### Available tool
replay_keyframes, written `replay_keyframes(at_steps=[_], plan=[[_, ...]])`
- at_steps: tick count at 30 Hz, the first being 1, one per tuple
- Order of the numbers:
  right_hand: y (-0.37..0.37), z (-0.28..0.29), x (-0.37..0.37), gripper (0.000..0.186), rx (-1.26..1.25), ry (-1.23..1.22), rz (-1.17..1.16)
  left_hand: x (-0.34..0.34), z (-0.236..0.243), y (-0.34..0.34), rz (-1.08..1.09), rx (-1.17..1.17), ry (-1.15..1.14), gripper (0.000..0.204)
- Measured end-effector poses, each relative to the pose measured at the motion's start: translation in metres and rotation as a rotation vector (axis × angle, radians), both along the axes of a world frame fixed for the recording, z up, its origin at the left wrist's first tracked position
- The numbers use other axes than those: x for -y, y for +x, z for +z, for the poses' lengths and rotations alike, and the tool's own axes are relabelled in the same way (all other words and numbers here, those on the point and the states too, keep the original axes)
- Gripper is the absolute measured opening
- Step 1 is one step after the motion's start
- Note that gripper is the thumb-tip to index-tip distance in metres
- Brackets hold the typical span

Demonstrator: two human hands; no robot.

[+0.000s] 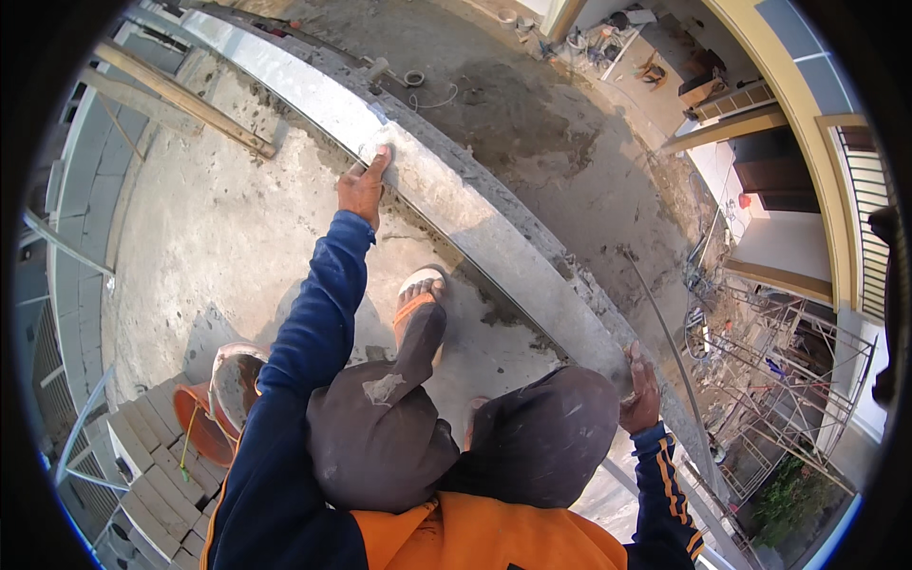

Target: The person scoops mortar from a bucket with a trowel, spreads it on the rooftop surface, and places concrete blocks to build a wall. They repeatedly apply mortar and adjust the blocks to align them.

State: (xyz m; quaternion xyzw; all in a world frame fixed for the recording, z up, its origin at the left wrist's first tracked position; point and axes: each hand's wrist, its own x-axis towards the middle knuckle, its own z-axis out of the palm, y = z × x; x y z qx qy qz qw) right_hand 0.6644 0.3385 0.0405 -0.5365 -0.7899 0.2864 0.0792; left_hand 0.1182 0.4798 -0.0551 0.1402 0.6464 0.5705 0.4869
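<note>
Left hand (363, 188) is out at full reach, palm down and fingers closed over the near edge of the long metal straightedge (494, 223), gripping it by its upper stretch. Right hand (640, 391) sits low beside the right knee, fingers wrapped around the same bar at its lower end, so both hands are clamped on one tool, well apart from each other. The straightedge runs diagonally from upper left to lower right, lying flat along the top of the grey concrete ledge (532, 171), and it looks pressed against the fresh, darker cement there. Judging by that grip, the step in hand is screeding: dragging the bar to level the wet surface. The next move calls for even pressure from both hands and a steady pull, keeping the bar flat so neither end digs in. Moving outward, a foot in an orange sandal (418, 299) is planted on the rough slab (218, 237) just below the bar. At lower left an orange bucket (223, 394) stands beside a stack of grey bricks (157, 456). A timber plank (180, 100) lies across the upper left, and scaffolding (779, 380) shows far below on the right.
</note>
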Motion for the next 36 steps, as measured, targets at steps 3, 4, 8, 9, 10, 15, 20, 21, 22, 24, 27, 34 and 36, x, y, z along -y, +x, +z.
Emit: replay_keyframes(at_steps=[3,4,8,9,10,15,20,21,22,24,27,34,36], plan=[[0.015,-0.004,0.004,0.092,0.036,0.003,-0.199,-0.001,-0.002,-0.001,0.035,0.059,0.053,0.054],[0.021,-0.004,0.007,0.092,0.060,-0.138,-0.358,-0.003,-0.001,-0.004,0.011,0.060,0.011,0.060],[0.033,-0.010,0.009,0.085,-0.182,-0.465,-0.684,-0.006,-0.004,-0.010,-0.022,0.100,0.021,0.066],[0.033,-0.012,0.010,0.082,-0.197,-0.450,-0.692,-0.006,-0.006,-0.012,-0.024,0.111,0.006,0.066],[0.032,-0.013,0.010,0.080,-0.233,-0.423,-0.683,-0.006,-0.007,-0.013,-0.036,0.122,0.022,0.066],[0.030,-0.016,0.012,0.071,-0.192,-0.393,-0.735,-0.007,-0.013,-0.020,-0.059,0.125,0.015,0.067],[0.017,-0.007,0.013,0.063,-0.123,-0.237,-0.822,-0.006,-0.010,-0.021,-0.080,0.117,0.014,0.069],[0.010,-0.005,0.020,0.058,-0.075,-0.087,-0.846,-0.006,-0.008,-0.020,-0.085,0.125,0.025,0.069],[0.002,-0.004,0.028,0.054,-0.022,0.048,-0.874,-0.006,-0.007,-0.019,-0.102,0.130,0.054,0.069],[-0.012,0.002,0.065,0.029,0.021,0.328,-0.768,-0.006,-0.005,-0.019,-0.116,0.102,0.027,0.070],[-0.028,-0.012,0.149,0.026,-0.026,0.071,-0.764,-0.008,-0.005,-0.020,-0.150,0.074,0.009,0.071],[0.007,-0.130,0.317,0.024,0.586,-0.297,-0.066,-0.008,-0.008,-0.021,-0.142,0.054,0.003,0.072],[0.016,-0.157,0.328,0.021,0.574,-0.352,0.046,-0.010,-0.006,-0.016,-0.162,0.049,0.000,0.071]])
